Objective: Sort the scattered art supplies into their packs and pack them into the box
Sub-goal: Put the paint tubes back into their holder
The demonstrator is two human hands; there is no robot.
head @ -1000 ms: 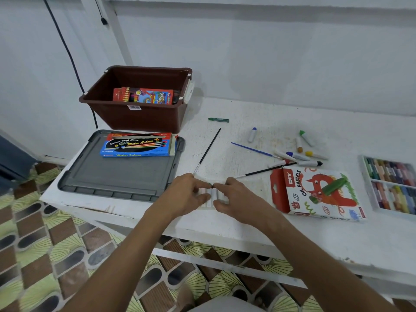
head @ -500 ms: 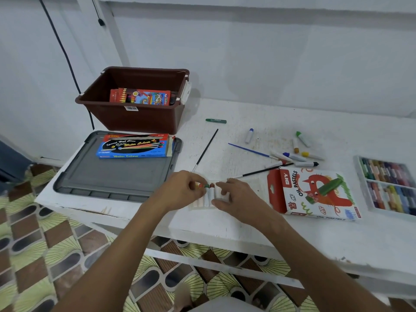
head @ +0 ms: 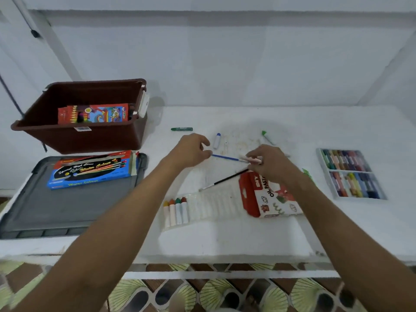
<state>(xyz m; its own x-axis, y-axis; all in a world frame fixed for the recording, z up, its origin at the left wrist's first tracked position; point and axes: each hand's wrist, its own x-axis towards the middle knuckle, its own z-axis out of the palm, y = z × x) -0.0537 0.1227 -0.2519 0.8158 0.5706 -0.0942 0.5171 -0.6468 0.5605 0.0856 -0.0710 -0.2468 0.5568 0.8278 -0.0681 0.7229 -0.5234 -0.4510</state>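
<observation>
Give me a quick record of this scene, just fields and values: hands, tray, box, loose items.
left hand: fingers curled by the blue brush end; grip unclear
right hand: holds a pastel
tray: four pastels at its left end
box: holds a crayon pack
loose: green pastel, black brush

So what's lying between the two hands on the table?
In the head view, a thin blue paintbrush spans the gap, from beside the left hand to the right hand, which grips a pink-tipped crayon.
</observation>
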